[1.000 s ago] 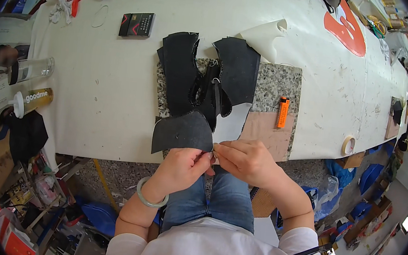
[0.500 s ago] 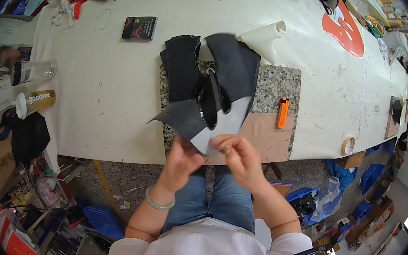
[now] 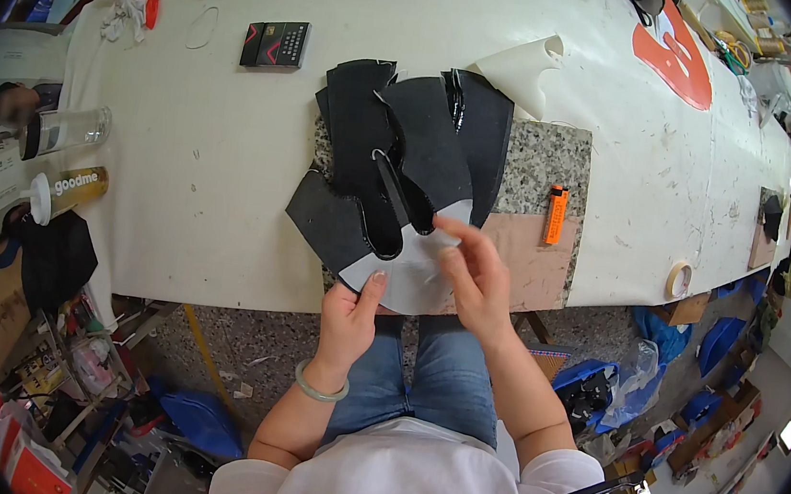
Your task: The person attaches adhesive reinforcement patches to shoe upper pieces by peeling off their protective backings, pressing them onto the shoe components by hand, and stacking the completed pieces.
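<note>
Hands: left hand (image 3: 350, 310), wearing a pale green bangle (image 3: 319, 388) at the wrist, pinches the lower edge of a fan-shaped leather piece (image 3: 386, 246) between thumb and fingers; right hand (image 3: 474, 275) lies on the same piece with fingers loosely spread, fingertips touching its pale grey underside.

Leather piece: black on top, pale grey beneath, lifted at the near edge of the counter (image 3: 190, 187), at 12 o'clock from the left hand.

Black cut pieces (image 3: 406, 142): several overlapping, stacked at 12 o'clock from the hands, partly covering a speckled stone slab (image 3: 549, 162).

Orange lighter (image 3: 555, 216): on the slab's right edge, at 2 o'clock from the right hand.

Brown board (image 3: 534, 262): just below the slab, touching the right hand's far side.

Masking tape roll (image 3: 678, 279): near the counter edge, at 3 o'clock, well apart.

Dark small box (image 3: 275, 43): at 11 o'clock, well apart from the stack.
</note>
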`<state>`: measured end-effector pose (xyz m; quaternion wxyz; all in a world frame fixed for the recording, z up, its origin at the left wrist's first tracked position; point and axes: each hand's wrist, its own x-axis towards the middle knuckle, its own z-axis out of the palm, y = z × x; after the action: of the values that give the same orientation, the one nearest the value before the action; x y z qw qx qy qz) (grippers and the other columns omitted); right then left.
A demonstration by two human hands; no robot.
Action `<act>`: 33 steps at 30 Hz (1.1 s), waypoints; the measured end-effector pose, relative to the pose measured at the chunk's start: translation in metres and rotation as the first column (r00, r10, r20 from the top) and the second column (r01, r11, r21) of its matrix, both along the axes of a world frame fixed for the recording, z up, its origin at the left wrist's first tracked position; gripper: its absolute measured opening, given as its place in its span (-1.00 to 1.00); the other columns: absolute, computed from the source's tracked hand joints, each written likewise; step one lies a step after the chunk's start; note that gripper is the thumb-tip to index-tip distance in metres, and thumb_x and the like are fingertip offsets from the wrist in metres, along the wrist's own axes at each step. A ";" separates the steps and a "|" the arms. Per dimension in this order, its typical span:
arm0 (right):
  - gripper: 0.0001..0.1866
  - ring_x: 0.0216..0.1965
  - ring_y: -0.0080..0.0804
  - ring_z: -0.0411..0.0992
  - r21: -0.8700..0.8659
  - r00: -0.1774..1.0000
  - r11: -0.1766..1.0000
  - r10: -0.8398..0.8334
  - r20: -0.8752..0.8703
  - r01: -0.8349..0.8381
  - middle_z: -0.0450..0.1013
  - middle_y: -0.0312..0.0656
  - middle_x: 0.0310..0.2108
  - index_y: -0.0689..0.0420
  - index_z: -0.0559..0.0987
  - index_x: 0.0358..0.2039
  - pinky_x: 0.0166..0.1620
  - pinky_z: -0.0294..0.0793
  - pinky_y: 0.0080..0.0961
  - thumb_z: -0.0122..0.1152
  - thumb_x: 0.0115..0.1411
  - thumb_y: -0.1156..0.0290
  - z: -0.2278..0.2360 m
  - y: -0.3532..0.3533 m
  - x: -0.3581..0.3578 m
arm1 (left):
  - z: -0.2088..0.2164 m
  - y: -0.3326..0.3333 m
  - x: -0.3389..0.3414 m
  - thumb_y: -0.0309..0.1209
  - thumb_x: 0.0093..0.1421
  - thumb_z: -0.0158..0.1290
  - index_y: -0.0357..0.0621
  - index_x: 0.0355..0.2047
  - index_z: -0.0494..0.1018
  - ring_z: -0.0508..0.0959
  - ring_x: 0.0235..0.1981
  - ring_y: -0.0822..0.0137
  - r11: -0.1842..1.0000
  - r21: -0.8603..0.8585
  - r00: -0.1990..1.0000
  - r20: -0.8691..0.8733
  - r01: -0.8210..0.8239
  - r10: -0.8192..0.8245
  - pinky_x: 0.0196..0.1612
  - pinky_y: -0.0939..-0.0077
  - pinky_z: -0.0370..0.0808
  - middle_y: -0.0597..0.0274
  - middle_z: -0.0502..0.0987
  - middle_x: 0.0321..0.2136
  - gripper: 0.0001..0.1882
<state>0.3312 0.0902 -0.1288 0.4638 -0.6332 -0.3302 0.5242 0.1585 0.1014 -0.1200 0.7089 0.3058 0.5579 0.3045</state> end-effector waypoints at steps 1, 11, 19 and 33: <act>-0.49 -0.44 -0.74 0.32 -0.061 0.990 0.990 0.133 0.044 -0.130 0.46 -0.31 -0.39 0.22 0.31 0.18 -0.37 0.30 -0.74 0.13 0.21 0.58 0.002 0.009 0.007 | -0.004 -0.001 -0.003 -0.35 0.34 -0.03 -0.34 -0.06 0.44 0.55 -0.26 0.46 1.000 0.002 1.000 0.001 0.000 0.000 -0.22 0.52 0.57 0.20 0.57 -0.24 -0.70; -0.46 -0.43 -0.71 0.33 -0.070 0.989 0.988 0.133 -0.070 -0.138 0.41 -0.34 -0.40 0.22 0.27 0.19 -0.35 0.31 -0.76 0.17 0.20 0.58 -0.007 0.031 -0.007 | -0.010 -0.012 -0.001 -0.34 0.30 0.06 -0.30 -0.11 0.50 0.52 -0.29 0.52 0.997 -0.081 0.982 0.187 0.007 0.009 -0.22 0.60 0.48 0.25 0.58 -0.24 -0.72; -0.63 -0.46 -0.46 0.40 0.063 0.884 0.975 0.165 0.438 -0.213 0.44 -0.16 -0.28 0.19 0.46 -0.09 -0.47 0.39 -0.49 0.32 0.11 0.40 0.051 -0.016 0.007 | 0.015 -0.026 0.008 -0.23 0.31 0.04 -0.28 -0.20 0.55 0.55 -0.33 0.50 0.999 -0.044 0.992 0.126 -0.003 0.009 -0.26 0.62 0.50 0.27 0.58 -0.31 -0.68; -0.83 -0.36 -0.32 0.59 -0.372 0.995 0.923 0.093 -0.030 -0.098 0.56 -0.11 -0.44 0.24 0.49 -0.46 -0.38 0.58 -0.48 0.09 0.19 0.40 0.099 -0.004 0.153 | 0.098 -0.022 -0.081 -0.38 0.30 0.00 -0.32 -0.15 0.50 0.61 -0.33 0.37 0.969 -0.128 0.937 -0.254 0.211 -0.238 -0.31 0.48 0.58 0.19 0.60 -0.29 -0.75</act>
<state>0.4846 0.0859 -0.0299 0.3108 -0.6900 -0.2523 0.6030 0.0776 0.0799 -0.0220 0.6713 0.3705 0.6243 0.1495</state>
